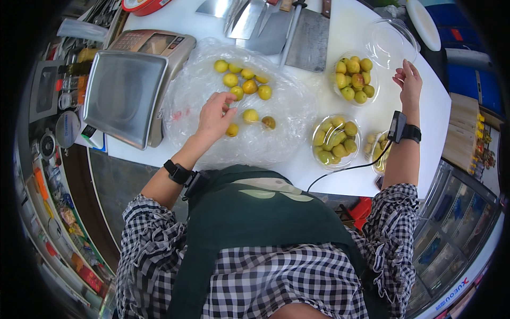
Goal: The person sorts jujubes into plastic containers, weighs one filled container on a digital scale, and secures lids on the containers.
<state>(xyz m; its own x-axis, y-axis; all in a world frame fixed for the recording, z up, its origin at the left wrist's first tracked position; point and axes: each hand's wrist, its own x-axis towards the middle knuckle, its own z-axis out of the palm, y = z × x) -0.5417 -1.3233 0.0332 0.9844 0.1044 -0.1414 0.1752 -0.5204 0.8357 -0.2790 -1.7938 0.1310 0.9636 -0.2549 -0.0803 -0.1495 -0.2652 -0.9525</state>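
My left hand [215, 115] hovers over a spread clear plastic bag [271, 141], thumb and fingers apart. Its fingertips are beside a round yellow-green fruit [236, 93]; the space under the palm is hidden. Several more such fruits lie loose on the bag, one of them a browner fruit [268, 123]. My right hand [409, 81] is raised at the right with its fingers slightly bent, nothing seen in it. Just beyond its fingertips lies an empty clear plastic container or lid [388, 48]. A clear tub of fruit [354, 79] stands left of that hand.
At left stands a weighing scale with a steel pan [125, 93]. Cleavers [308, 42], other blades and a sharpening rod [292, 36] lie at the back. Nearer me are a covered fruit tub [335, 141] and another tub [380, 151]. A black cable [350, 168] trails from my right wrist.
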